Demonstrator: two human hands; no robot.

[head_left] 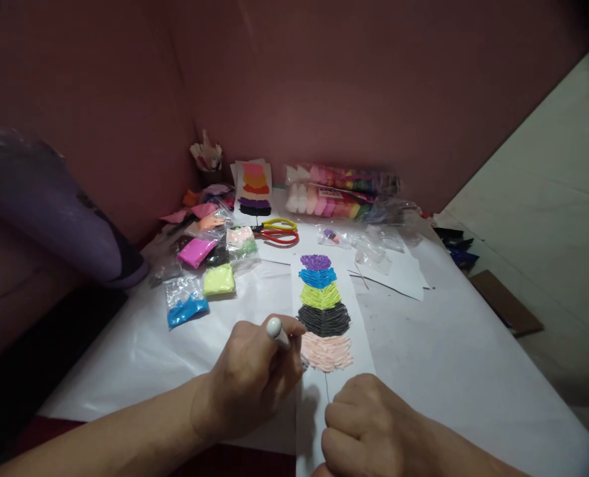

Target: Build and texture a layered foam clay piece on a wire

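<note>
My left hand [254,371] is closed around a white, pen-like tool with a rounded end [277,331], its other end hidden by my fingers. It sits at the left edge of a paper strip [361,344] bearing a feather-like picture in textured clay. From the far end, its bands run purple [315,262], blue [317,277], yellow-green [319,296], black [324,319] and pale pink [328,352]. The left fingers are beside the pink and black bands. My right hand [368,427] rests curled on the strip's near part, over the drawn stem line; whatever its fingers may hold is hidden.
At left lie bagged clay packets in blue [187,310], yellow-green [219,279] and magenta [196,252]. Scissors [280,232] lie beyond the strip. A painted reference sheet [255,189], a pen cup [207,156] and clay packs [334,199] stand by the wall.
</note>
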